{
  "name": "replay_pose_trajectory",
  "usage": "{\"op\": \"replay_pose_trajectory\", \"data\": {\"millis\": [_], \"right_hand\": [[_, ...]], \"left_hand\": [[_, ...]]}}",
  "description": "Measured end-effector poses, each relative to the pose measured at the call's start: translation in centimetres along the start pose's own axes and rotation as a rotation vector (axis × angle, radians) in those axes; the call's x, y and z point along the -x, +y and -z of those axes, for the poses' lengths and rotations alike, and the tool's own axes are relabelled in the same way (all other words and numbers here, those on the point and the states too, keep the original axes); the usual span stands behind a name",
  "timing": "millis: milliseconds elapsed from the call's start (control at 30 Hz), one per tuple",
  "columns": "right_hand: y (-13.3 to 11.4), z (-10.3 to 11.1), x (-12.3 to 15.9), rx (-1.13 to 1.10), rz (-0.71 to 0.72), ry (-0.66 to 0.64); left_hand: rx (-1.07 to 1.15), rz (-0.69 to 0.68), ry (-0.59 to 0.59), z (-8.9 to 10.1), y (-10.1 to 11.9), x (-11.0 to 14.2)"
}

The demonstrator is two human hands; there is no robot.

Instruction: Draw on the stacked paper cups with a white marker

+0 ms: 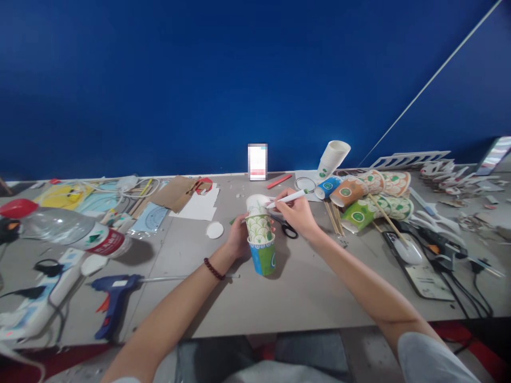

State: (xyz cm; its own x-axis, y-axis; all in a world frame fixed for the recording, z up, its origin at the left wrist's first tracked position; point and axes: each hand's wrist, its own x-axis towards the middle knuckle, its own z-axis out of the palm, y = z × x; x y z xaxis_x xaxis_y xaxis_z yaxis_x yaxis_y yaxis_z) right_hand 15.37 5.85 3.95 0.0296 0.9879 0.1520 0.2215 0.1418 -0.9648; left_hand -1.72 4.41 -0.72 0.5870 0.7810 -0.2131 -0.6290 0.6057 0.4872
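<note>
In the middle of the table stands a column of paper cups (259, 229), green-patterned above and blue and green at the bottom. My left hand (238, 238) is wrapped round its left side, the fingers partly hidden behind it. Pinched in my right hand (297, 215) is a white marker pen (290, 197) with a green end. Its tip points left at the pale top cup; whether it touches cannot be made out. Black-handled scissors (289, 230) lie just right of the cups, under my right hand. A white paper disc (214, 230) lies to the left.
At left are a blue glue gun (115, 300), a power strip (43, 300) and a large water bottle (75, 229). More paper cups (359, 194) and a leaning white cup stack (333, 158) are at right. A phone (257, 162) stands against the blue wall.
</note>
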Motion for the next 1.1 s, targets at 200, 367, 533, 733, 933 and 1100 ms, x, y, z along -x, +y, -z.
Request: {"op": "replay_pose_trajectory", "data": {"millis": [200,367,533,733,933,1100], "right_hand": [[-0.25,0.07,0.19,-0.013,-0.01,-0.018],[-0.03,0.1,0.12,0.002,-0.011,-0.011],[0.21,0.12,0.02,0.003,-0.012,-0.015],[-0.08,0.18,0.26,0.011,-0.007,-0.02],[-0.16,0.29,0.26,0.021,-0.026,-0.034],[-0.44,0.19,0.26,0.001,-0.044,-0.035]], "left_hand": [[-0.004,0.001,0.004,0.06,0.07,-0.1],[-0.013,-0.003,-0.001,-0.06,0.01,-0.06],[-0.032,-0.011,-0.017,0.08,-0.08,-0.1],[-0.043,-0.014,-0.024,0.45,-0.11,-0.2],[-0.044,-0.006,-0.029,0.32,-0.14,-0.22],[-0.026,-0.008,0.021,0.48,-0.05,-0.11]]}}
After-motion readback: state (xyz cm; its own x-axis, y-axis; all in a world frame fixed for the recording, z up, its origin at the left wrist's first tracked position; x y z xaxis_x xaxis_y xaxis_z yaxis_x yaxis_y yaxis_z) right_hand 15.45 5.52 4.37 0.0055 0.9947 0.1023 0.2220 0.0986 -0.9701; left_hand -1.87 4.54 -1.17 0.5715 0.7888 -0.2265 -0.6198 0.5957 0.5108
